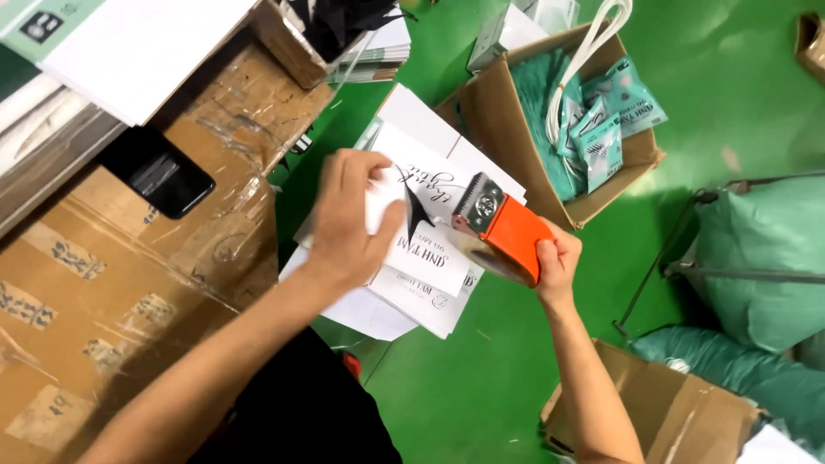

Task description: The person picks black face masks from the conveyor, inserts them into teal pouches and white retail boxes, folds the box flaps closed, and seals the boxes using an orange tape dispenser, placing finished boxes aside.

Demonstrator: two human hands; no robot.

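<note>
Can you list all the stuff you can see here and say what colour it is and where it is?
tape dispenser: one, orange, in the right hand
white box: one, white, under the left hand
flat white boxes: a stack, white, beneath it
open carton: one, brown, top middle, holding teal packets
phone: one, black, on the taped carton, left
floor: green
teal bags: several, right
left hand: pressing the box
right hand: gripping the dispenser

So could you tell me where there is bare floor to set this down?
Bare green floor lies right of the open carton, and more below the white boxes. The taped cardboard at left is crowded.
</note>
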